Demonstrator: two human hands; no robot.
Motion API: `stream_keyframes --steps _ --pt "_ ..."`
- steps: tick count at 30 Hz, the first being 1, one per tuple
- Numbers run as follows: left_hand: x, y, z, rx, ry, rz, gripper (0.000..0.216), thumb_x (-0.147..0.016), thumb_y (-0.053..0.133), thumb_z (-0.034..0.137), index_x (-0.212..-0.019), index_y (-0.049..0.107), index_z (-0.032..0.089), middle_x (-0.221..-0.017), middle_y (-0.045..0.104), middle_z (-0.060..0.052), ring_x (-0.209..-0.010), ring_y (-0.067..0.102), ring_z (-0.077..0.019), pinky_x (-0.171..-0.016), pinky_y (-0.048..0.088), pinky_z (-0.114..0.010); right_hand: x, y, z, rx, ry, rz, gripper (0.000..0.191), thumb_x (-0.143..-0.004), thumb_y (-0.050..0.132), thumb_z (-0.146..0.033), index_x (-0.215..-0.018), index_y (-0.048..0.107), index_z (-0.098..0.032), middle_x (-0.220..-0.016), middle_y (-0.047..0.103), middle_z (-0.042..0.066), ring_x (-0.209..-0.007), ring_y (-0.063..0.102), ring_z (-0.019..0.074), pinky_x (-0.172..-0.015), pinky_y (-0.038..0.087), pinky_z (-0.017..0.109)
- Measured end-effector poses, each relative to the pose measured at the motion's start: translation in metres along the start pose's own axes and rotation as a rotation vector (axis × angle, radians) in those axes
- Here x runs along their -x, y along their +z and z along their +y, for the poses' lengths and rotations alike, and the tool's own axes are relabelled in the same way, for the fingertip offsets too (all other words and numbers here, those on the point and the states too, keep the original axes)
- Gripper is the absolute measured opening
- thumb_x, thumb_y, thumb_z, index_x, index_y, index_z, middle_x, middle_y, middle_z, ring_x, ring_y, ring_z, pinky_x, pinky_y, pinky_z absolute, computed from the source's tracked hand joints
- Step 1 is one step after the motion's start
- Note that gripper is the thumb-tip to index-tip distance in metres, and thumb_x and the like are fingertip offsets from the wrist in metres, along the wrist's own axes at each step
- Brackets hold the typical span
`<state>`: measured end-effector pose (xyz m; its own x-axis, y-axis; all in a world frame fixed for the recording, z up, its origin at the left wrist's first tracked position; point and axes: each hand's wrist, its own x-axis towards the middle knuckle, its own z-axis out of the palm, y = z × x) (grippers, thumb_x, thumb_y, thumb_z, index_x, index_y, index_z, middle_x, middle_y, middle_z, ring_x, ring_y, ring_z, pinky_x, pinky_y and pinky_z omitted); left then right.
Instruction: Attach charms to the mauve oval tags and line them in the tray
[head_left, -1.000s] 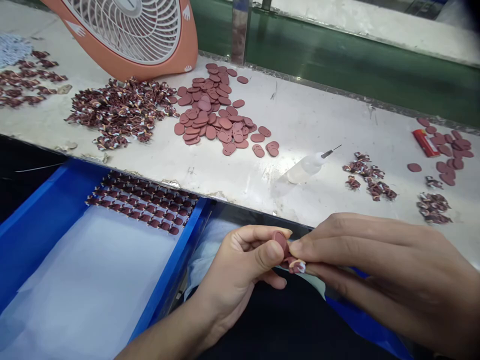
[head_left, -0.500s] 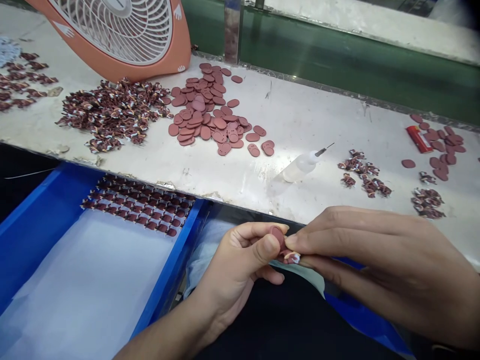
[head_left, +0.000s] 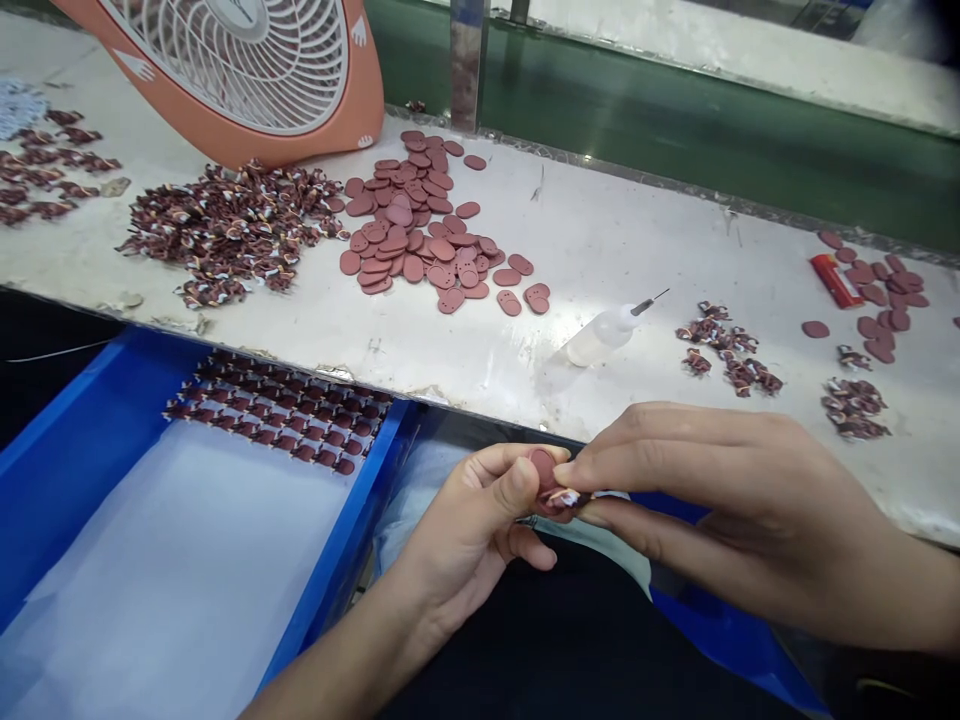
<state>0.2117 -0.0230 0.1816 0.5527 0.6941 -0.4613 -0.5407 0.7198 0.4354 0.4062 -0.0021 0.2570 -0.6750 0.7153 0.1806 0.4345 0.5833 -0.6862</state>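
Pinched between the thumb and forefinger of my left hand (head_left: 469,535) is a reddish-brown oval disc (head_left: 541,468). My right hand (head_left: 727,500) is closed on a small painted figurine (head_left: 564,497), brown with white and orange parts, and its fingertips press it against the disc's lower end. Fingers partly hide the figurine. Beyond the hands, a translucent squeeze bottle (head_left: 600,337) with a needle tip leans on the bench. Loose figurines (head_left: 727,340) lie right of the bottle.
An orange fan (head_left: 300,140) stands behind a heap of figurines (head_left: 225,225) and a pile of oval discs (head_left: 420,230). Below the bench edge, a blue drawer (head_left: 352,570) holds joined pieces (head_left: 285,410) in rows. A red lighter (head_left: 836,281) lies among discs at right.
Both hands have shifted slightly left. The figurine has turned and now sits closer against the disc's lower end; both grips continue.
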Motion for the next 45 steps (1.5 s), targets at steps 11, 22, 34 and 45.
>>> stream_keyframes --steps 11,22,34,45 --pt "-0.006 -0.015 0.001 0.11 -0.11 -0.117 0.045 -0.065 0.088 0.054 -0.077 0.073 0.013 -0.068 0.058 0.0 -0.056 0.058 -0.0085 -0.044 0.051 -0.012 -0.004 0.011 0.003 -0.046 0.0 0.151 0.032 -0.091 0.071 -0.018 -0.122 0.065 -0.021 -0.086 0.068 -0.001 -0.073 0.064 0.0091 -0.063 0.053 0.018" --pt "-0.005 -0.022 0.003 0.072 -0.07 -0.075 0.047 -0.065 0.087 0.056 -0.08 0.074 0.014 -0.072 0.065 -0.003 -0.054 0.057 -0.0084 -0.043 0.05 -0.014 -0.012 0.028 0.007 -0.142 0.034 0.187 0.021 -0.092 0.069 -0.014 -0.113 0.071 -0.017 -0.08 0.07 -0.001 -0.067 0.063 0.0067 -0.061 0.051 0.016" --pt "-0.005 -0.027 0.006 0.056 -0.044 -0.061 0.048 -0.069 0.083 0.059 -0.085 0.075 0.015 -0.075 0.063 -0.003 -0.06 0.059 -0.0098 -0.044 0.052 -0.014 -0.018 0.036 0.008 -0.141 0.078 0.218 0.02 -0.09 0.069 -0.013 -0.108 0.072 -0.02 -0.075 0.069 -0.002 -0.06 0.061 0.0076 -0.056 0.051 0.018" --pt "0.025 -0.02 0.01 -0.18 0.546 0.427 0.033 -0.061 0.095 0.035 -0.077 0.071 0.02 -0.071 0.066 0.002 -0.058 0.054 -0.008 -0.049 0.045 -0.017 -0.032 0.082 0.012 0.386 -0.173 0.535 0.029 -0.083 0.075 -0.004 -0.109 0.069 -0.014 -0.077 0.072 0.004 -0.062 0.066 0.0137 -0.056 0.055 0.024"
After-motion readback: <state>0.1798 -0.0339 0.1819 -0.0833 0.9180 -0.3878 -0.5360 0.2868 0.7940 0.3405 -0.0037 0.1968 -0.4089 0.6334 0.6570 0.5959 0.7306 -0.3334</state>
